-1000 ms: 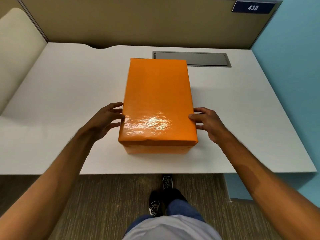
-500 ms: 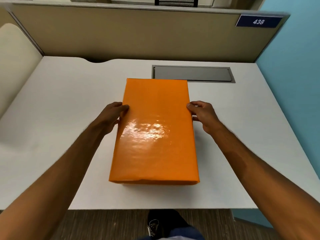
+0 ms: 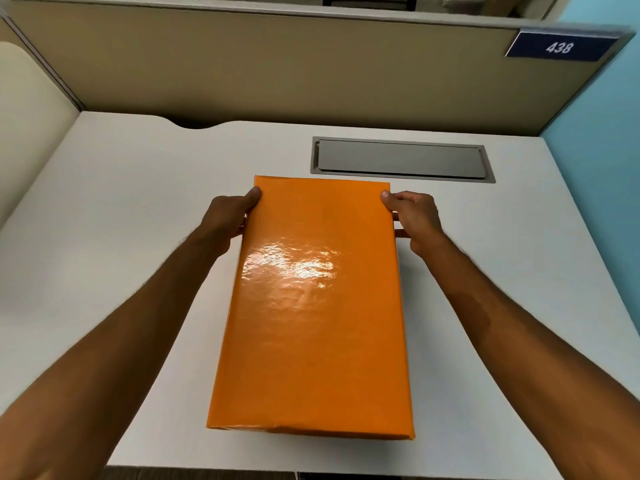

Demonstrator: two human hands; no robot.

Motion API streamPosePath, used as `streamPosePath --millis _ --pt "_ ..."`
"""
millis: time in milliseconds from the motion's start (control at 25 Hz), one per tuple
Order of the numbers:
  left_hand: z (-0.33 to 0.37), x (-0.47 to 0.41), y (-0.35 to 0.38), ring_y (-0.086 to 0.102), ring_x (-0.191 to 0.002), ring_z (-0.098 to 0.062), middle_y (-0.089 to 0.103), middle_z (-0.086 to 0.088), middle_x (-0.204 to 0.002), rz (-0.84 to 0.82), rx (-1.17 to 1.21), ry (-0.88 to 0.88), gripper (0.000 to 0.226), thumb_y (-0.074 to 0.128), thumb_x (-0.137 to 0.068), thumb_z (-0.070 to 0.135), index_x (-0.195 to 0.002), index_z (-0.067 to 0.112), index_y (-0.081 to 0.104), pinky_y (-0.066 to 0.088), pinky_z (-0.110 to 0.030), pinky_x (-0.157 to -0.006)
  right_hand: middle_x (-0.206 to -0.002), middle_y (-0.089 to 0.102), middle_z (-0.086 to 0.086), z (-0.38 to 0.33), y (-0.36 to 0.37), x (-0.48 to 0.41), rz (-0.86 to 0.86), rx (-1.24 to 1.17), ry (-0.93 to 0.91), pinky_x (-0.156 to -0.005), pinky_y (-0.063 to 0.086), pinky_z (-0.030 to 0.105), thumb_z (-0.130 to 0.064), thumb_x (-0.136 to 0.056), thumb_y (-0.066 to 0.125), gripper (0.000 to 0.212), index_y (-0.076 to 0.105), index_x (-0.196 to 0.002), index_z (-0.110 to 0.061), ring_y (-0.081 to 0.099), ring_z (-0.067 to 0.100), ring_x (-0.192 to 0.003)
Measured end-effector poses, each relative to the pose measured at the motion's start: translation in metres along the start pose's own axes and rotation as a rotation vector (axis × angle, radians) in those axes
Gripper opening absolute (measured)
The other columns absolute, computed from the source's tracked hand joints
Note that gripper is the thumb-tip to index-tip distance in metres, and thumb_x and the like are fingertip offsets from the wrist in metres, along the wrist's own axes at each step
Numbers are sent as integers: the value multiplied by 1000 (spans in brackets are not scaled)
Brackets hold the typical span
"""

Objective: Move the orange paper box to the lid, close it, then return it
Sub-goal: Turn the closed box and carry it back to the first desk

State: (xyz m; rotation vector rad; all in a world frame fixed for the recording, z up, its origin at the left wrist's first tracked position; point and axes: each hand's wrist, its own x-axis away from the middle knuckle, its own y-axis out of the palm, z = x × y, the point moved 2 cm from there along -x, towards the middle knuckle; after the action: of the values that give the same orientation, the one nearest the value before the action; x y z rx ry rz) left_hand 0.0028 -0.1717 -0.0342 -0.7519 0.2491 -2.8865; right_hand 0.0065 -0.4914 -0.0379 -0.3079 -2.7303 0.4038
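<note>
Orange paper box (image 3: 317, 306): closed, glossy top up, on white table (image 3: 121, 220), long axis near to far. Left hand (image 3: 228, 220) and right hand (image 3: 414, 220) grip its far corners. Grey panel (image 3: 401, 160) beyond.

The white counter (image 3: 121, 209) lies bare either side of the glossy orange paper box (image 3: 315, 306); beige partition wall (image 3: 277, 71) blocks behind.

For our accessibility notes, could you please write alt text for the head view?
Two bare hands, left hand and right hand, grip the far corners of a glossy orange box over a white desk.
</note>
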Motion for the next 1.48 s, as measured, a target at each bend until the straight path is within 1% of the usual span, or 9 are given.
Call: streamPosePath --millis 200,400,480,640,800,1040,1280,1400,1480 --pt "-5 -4 -2 64 -106 -27 65 -10 -121 18 -21 73 54 62 -88 49 -119 4 66 52 -39 -88 -91 67 2 2 3 -9 48 31 11 -61 55 32 -34 -92 63 18 64 -94 -17 65 18 -78" --pt "-7 -8 -2 64 -107 -28 65 -3 -108 38 -35 87 39 61 -89 49 -104 14 66 52 -47 -96 -94 67 3 -1 6 -14 36 30 44 -60 53 32 -29 -95 61 15 63 -95 -14 66 17 -78" --pt "-6 -9 -2 60 -114 -29 64 -5 -117 -5 -42 67 41 57 -91 49 -110 13 63 49 -48 -99 -96 66 2 -4 5 -16 -18 24 74 -61 53 34 -27 -96 58 13 61 -103 -16 65 20 -82" --pt "0 -13 3 46 -131 -28 46 -5 -146 -162 6 -28 57 47 -94 55 -141 22 44 39 -53 -109 -103 65 0 -9 2 -16 -188 -71 104 -64 50 38 -33 -97 54 21 58 -115 -22 63 20 -93" --pt "2 -15 10 59 -120 -29 55 -9 -139 -276 65 -73 62 44 -94 59 -144 22 40 50 -51 -98 -102 67 1 -10 5 -18 -177 -128 81 -70 52 43 -35 -96 57 22 61 -112 -19 63 22 -96" --pt "-1 -24 8 54 -120 -25 53 -3 -136 -162 28 -33 62 48 -93 58 -144 24 41 46 -48 -101 -99 66 1 -12 7 -24 -158 -124 96 -64 51 41 -31 -97 55 17 62 -108 -19 62 22 -93" --pt "2 -27 8 56 -98 -12 55 -1 -127 -123 1 18 59 48 -93 57 -140 22 45 46 -34 -79 -96 63 1 -18 9 -29 -151 -71 116 -60 49 40 -26 -100 50 16 60 -108 -15 60 20 -88" --pt "4 -28 8 57 -97 -12 55 -1 -127 -111 -26 38 57 48 -93 57 -138 21 47 44 -37 -83 -95 62 1 -21 8 -31 -159 -27 114 -64 50 42 -25 -101 49 15 58 -106 -14 60 21 -87" --pt "6 -29 6 56 -107 -19 54 -2 -128 -115 -65 53 58 49 -93 57 -138 20 47 44 -40 -88 -96 63 2 -21 7 -32 -176 -18 110 -62 50 40 -26 -100 50 17 58 -107 -12 61 22 -88"
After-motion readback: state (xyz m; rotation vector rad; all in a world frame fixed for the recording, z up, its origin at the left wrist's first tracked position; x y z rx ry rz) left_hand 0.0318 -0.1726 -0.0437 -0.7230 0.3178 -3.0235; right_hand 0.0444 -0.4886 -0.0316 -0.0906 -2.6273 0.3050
